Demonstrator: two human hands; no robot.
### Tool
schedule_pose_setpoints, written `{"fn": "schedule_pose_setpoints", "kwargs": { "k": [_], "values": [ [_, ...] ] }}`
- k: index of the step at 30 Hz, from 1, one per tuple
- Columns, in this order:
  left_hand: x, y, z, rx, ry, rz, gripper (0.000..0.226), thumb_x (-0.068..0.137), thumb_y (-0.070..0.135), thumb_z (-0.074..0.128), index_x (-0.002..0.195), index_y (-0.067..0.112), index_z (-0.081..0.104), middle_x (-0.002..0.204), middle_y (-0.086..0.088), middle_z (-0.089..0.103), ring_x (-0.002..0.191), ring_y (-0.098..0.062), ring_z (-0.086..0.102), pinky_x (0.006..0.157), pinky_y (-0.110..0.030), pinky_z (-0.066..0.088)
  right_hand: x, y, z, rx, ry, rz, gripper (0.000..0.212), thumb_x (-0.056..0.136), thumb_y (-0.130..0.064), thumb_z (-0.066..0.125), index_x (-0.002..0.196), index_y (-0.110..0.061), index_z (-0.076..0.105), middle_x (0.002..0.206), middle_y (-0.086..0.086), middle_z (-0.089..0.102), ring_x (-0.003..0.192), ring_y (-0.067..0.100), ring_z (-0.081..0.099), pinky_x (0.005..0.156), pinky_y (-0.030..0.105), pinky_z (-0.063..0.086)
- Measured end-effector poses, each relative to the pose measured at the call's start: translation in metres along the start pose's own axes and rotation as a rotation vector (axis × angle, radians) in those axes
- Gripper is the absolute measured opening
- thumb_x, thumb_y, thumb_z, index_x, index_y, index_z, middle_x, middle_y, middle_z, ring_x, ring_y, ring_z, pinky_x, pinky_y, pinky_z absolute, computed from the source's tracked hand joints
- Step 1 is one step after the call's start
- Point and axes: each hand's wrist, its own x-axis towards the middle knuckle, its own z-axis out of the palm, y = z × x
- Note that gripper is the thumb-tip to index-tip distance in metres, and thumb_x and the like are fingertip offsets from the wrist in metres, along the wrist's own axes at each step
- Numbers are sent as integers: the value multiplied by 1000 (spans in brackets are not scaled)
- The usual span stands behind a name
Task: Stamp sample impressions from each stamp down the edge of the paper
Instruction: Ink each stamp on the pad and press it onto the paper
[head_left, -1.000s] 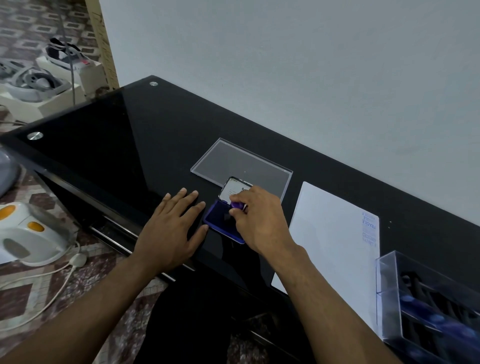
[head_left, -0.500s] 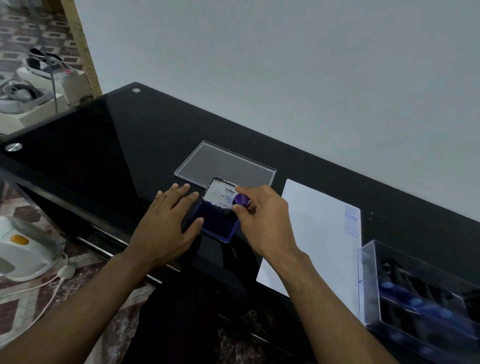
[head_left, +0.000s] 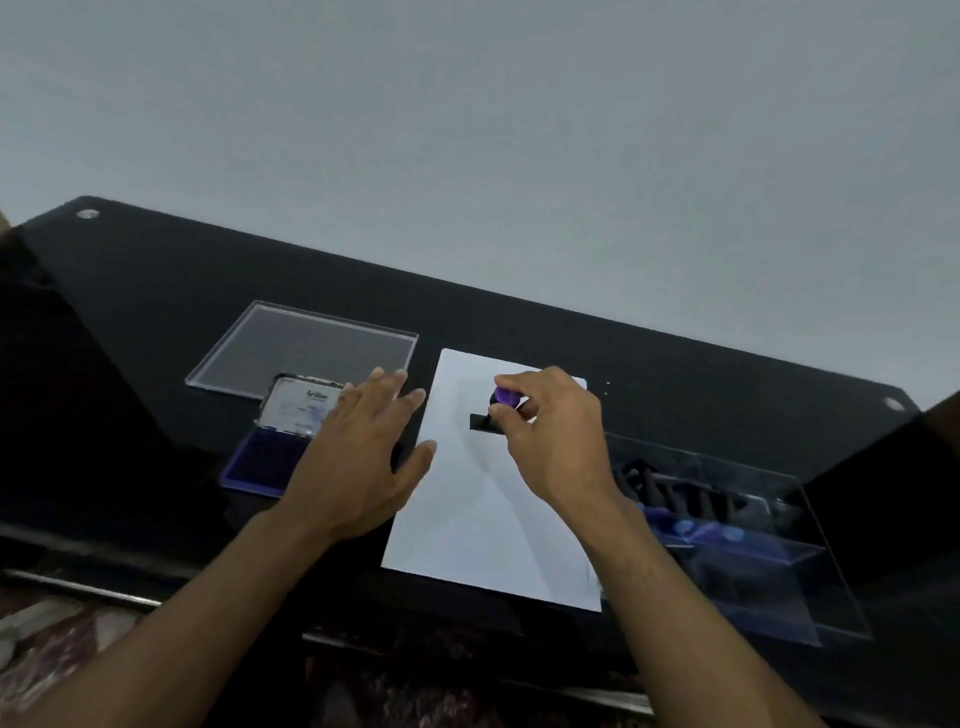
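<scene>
A white sheet of paper (head_left: 483, 519) lies on the black glass table. My right hand (head_left: 556, 441) pinches a stamp (head_left: 501, 408) with a purple knob and a black base, over the upper part of the sheet. I cannot tell whether the base touches the paper. My left hand (head_left: 358, 457) is spread flat, fingers straight, between the open purple ink pad (head_left: 270, 457) and the paper's left edge. Its thumb reaches the paper's edge. The pad's lid (head_left: 301, 408) stands open behind it.
A clear plastic lid (head_left: 306, 345) lies flat behind the ink pad. A clear box (head_left: 779, 597) holding several purple-topped stamps sits to the right of the paper. The table's front edge (head_left: 78, 587) runs close to my arms. A grey wall backs the table.
My right hand lifted the stamp off the ink pad and carried it right, over the paper. My left hand left the pad's side and shifted toward the paper. The camera turned right.
</scene>
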Motion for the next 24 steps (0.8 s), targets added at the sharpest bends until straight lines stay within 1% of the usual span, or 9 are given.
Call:
{"fn": "schedule_pose_setpoints", "kwargs": {
  "k": [4, 7, 8, 11, 15, 19, 24],
  "values": [
    [23, 27, 20, 18, -41, 35, 71, 94, 68, 29, 154, 30, 36, 166, 5, 21, 155, -16, 11, 124, -41, 8, 4, 27, -20, -29, 23, 37, 27, 89, -22, 72, 116, -20, 71, 110, -3, 63, 90, 13, 62, 88, 24, 52],
    [39, 43, 34, 10, -72, 46, 72, 93, 69, 31, 154, 32, 35, 166, 7, 20, 155, -16, 10, 122, -39, 6, 9, 46, -34, -46, 32, 78, 29, 90, -23, 72, 118, -20, 70, 111, -3, 63, 91, 10, 61, 85, 15, 47],
    [44, 49, 38, 9, -79, 56, 72, 92, 68, 31, 154, 31, 36, 166, 6, 20, 155, -16, 11, 122, -39, 6, 11, 51, -38, -54, 32, 90, 29, 90, -24, 71, 119, -20, 70, 112, -4, 63, 92, 9, 60, 86, 15, 46],
    [57, 61, 50, 10, -106, 80, 72, 92, 67, 32, 154, 30, 36, 166, 6, 21, 155, -17, 12, 122, -38, 5, 17, 65, -48, -66, 42, 112, 30, 90, -23, 71, 120, -20, 69, 114, -3, 63, 95, 8, 59, 93, 19, 48],
    [73, 73, 67, -2, -157, 93, 73, 91, 67, 31, 154, 30, 36, 166, 6, 20, 155, -18, 10, 121, -36, 3, 25, 81, -54, -87, 43, 121, 31, 91, -22, 70, 121, -19, 69, 115, -1, 63, 96, 9, 60, 96, 23, 51],
    [84, 74, 80, -2, -189, 94, 75, 90, 67, 30, 154, 29, 36, 166, 5, 20, 155, -19, 11, 122, -38, 4, 30, 93, -50, -122, 16, 128, 32, 92, -25, 68, 123, -18, 68, 116, -1, 62, 92, 5, 54, 91, 18, 46],
    [91, 66, 89, 33, -221, 98, 76, 91, 66, 27, 155, 26, 35, 167, 3, 21, 155, -20, 10, 126, -42, 8, 34, 97, -41, -115, 2, 126, 31, 91, -24, 69, 120, -15, 69, 113, 0, 63, 93, 11, 60, 92, 23, 52]
  ]
}}
